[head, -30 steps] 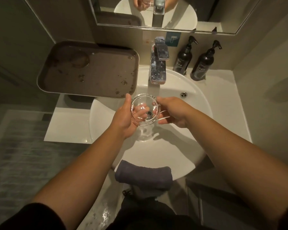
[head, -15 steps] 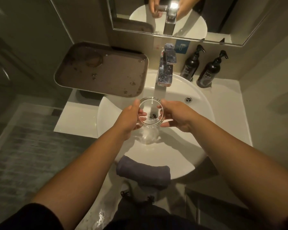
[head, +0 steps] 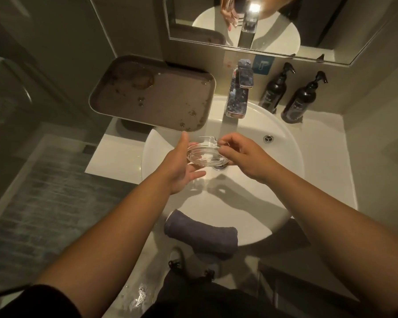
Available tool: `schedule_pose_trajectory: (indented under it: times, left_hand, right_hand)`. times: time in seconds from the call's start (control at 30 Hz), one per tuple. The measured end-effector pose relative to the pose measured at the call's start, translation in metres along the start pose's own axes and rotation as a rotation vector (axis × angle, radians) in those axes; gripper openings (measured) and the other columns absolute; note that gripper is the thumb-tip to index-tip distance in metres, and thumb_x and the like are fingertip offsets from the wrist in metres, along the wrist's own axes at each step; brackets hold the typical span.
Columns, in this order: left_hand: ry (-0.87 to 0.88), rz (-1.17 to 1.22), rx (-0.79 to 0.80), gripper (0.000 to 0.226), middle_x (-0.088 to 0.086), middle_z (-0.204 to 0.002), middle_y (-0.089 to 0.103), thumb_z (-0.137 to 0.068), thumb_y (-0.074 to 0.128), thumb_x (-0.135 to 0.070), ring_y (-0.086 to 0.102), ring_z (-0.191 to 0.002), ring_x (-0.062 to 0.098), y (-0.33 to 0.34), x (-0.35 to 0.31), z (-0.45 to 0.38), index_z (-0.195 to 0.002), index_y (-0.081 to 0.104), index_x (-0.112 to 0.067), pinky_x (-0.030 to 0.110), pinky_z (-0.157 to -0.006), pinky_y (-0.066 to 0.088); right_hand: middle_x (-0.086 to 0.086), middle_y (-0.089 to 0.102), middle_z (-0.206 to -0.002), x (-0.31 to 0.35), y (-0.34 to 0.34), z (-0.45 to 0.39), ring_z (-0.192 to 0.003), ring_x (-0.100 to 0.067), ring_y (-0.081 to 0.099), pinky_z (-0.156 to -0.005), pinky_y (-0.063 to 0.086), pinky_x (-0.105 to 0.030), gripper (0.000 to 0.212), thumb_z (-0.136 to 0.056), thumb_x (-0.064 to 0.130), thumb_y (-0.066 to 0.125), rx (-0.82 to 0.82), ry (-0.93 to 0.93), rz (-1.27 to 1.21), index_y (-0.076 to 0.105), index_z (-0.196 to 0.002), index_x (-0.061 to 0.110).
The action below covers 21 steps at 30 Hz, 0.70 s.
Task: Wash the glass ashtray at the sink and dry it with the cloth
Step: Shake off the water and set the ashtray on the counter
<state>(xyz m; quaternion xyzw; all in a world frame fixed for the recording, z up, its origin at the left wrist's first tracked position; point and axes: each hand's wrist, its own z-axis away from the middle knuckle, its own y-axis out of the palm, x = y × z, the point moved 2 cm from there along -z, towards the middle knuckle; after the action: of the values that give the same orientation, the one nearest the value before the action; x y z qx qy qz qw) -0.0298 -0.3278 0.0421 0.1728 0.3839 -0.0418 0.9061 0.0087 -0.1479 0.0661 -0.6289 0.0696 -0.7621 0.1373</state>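
Observation:
A clear round glass ashtray [head: 206,154] is held over the white round sink [head: 292,180], below the chrome tap [head: 238,97]. It lies nearly flat with its base toward me. My left hand [head: 180,165] cups its left side from beneath, thumb on the rim. My right hand [head: 244,154] pinches its right rim with the fingertips. A stream of water falls from the spout just behind the ashtray. A dark grey folded cloth [head: 201,236] hangs over the sink's near rim.
A wet brown tray [head: 152,92] sits on the counter left of the tap, overlapping the basin. Two dark pump bottles [head: 275,88] [head: 302,99] stand at the back right. A mirror [head: 262,24] hangs above. Grey floor lies to the left.
The ashtray has turned from upright, with its opening facing me, to nearly flat. Both hands shifted slightly with it, and the camera moved closer and left.

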Motion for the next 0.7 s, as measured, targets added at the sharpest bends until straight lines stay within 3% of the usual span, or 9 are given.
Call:
schedule_pose_trajectory:
  times: [0.1,0.17,0.27,0.33,0.43,0.5,0.6,0.7]
  left_hand:
    - [-0.008,0.080,-0.008,0.066,0.014,-0.122,0.067,-0.093,0.035,-0.066,0.068,-0.106,0.028,-0.004,0.000,-0.001,-0.127,0.056,-0.013,0.048,-0.098,0.049]
    - [-0.015,0.100,-0.016,0.062,0.015,-0.122,0.066,-0.094,0.039,-0.062,0.067,-0.108,0.029,-0.007,-0.002,0.000,-0.127,0.055,-0.012,0.047,-0.097,0.049]
    - [-0.050,0.120,-0.005,0.051,0.018,-0.121,0.065,-0.097,0.044,-0.051,0.064,-0.110,0.031,-0.011,-0.006,0.004,-0.125,0.055,-0.010,0.047,-0.100,0.047]
    - [-0.062,0.152,0.015,0.038,0.022,-0.120,0.065,-0.098,0.045,-0.032,0.063,-0.107,0.034,-0.015,-0.009,0.008,-0.121,0.057,-0.004,0.047,-0.101,0.045]
    - [-0.001,0.257,0.002,0.027,0.027,-0.115,0.067,-0.095,0.045,-0.009,0.068,-0.103,0.036,-0.021,-0.013,0.009,-0.114,0.059,0.003,0.046,-0.087,0.057]
    - [0.089,0.263,-0.039,0.020,0.023,-0.112,0.069,-0.098,0.047,-0.010,0.071,-0.098,0.031,-0.027,-0.015,0.008,-0.109,0.061,-0.003,0.042,-0.081,0.059]
    - [0.206,0.200,-0.078,0.016,0.012,-0.110,0.070,-0.099,0.050,-0.018,0.073,-0.094,0.025,-0.042,-0.017,0.007,-0.111,0.060,-0.014,0.033,-0.075,0.060]
    - [0.288,0.083,-0.094,0.025,0.005,-0.116,0.068,-0.098,0.048,-0.019,0.072,-0.096,0.022,-0.063,-0.018,0.010,-0.123,0.052,-0.021,0.032,-0.079,0.058]
  right_hand:
    - [0.007,0.062,-0.093,0.008,0.002,0.000,-0.079,-0.009,0.060,-0.069,0.050,-0.019,0.016,-0.092,0.025,0.062,0.018,-0.099,0.122,0.058,-0.095,0.040]
    - [0.008,0.061,-0.094,0.013,0.004,-0.001,-0.081,-0.012,0.059,-0.067,0.048,-0.017,0.018,-0.091,0.026,0.063,0.031,-0.146,0.190,0.057,-0.095,0.042]
    - [0.011,0.057,-0.096,0.017,0.008,-0.003,-0.087,-0.012,0.058,-0.077,0.050,-0.023,0.014,-0.090,0.028,0.066,0.055,-0.234,0.277,0.058,-0.098,0.037]
    - [0.009,0.053,-0.102,0.019,0.012,-0.004,-0.094,-0.010,0.055,-0.085,0.047,-0.023,0.015,-0.088,0.031,0.068,0.074,-0.307,0.358,0.061,-0.102,0.030]
    - [0.004,0.044,-0.128,0.013,0.020,-0.003,-0.115,-0.006,0.048,-0.097,0.038,-0.019,0.021,-0.087,0.036,0.068,0.087,-0.289,0.358,0.060,-0.106,0.033]
    - [0.008,0.038,-0.138,0.009,0.029,-0.004,-0.123,-0.006,0.046,-0.099,0.039,-0.021,0.033,-0.089,0.041,0.065,0.052,-0.195,0.243,0.055,-0.120,0.036]
    - [0.007,0.054,-0.127,0.008,0.043,-0.012,-0.101,-0.009,0.062,-0.078,0.053,-0.027,0.044,-0.092,0.044,0.059,-0.065,0.057,-0.049,0.049,-0.132,0.029]
    - [0.000,0.068,-0.091,0.013,0.060,-0.025,-0.070,-0.016,0.065,-0.059,0.053,-0.030,0.026,-0.093,0.042,0.055,-0.062,0.165,-0.111,0.067,-0.104,0.022]
